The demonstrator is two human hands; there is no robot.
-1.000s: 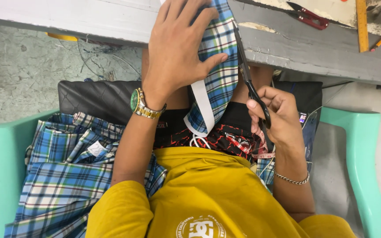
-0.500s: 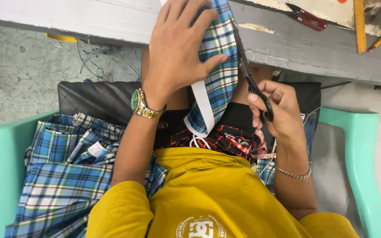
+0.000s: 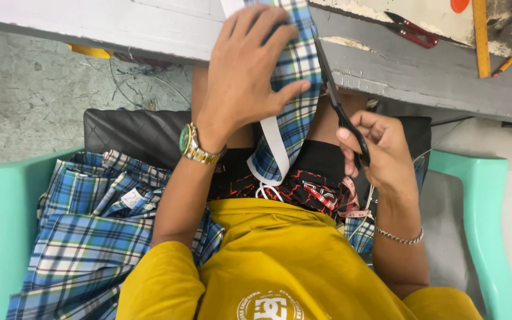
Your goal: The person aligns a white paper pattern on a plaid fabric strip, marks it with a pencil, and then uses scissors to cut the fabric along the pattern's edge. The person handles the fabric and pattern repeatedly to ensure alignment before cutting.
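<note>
Plaid cotton, blue and white with thin yellow lines, is what's getting worked on: a narrow plaid fabric strip [image 3: 294, 89] is hanging over the edge of the grey wooden workbench [image 3: 120, 26] and trailing down toward the person's lap, with a white interfacing band [image 3: 274, 145] showing along its underside. The left hand [image 3: 247, 74] is lying flat on top of it, fingers spread and pressing the cloth against the bench edge, thumb stretching out to the strip's right side. The right hand [image 3: 380, 151] is gripping black scissors [image 3: 339, 106], fingers curled through the handles, blades running up along the strip's right edge; how far apart the blades are standing, I can't tell. A gold wristwatch [image 3: 194, 145] is sitting on the left wrist and a thin chain bracelet [image 3: 401, 239] on the right. More plaid fabric [image 3: 84, 237] is piling up on the mint green plastic chair [image 3: 1, 237] to the left, and a pink measuring tape [image 3: 351, 204] is draping across the lap.
</note>
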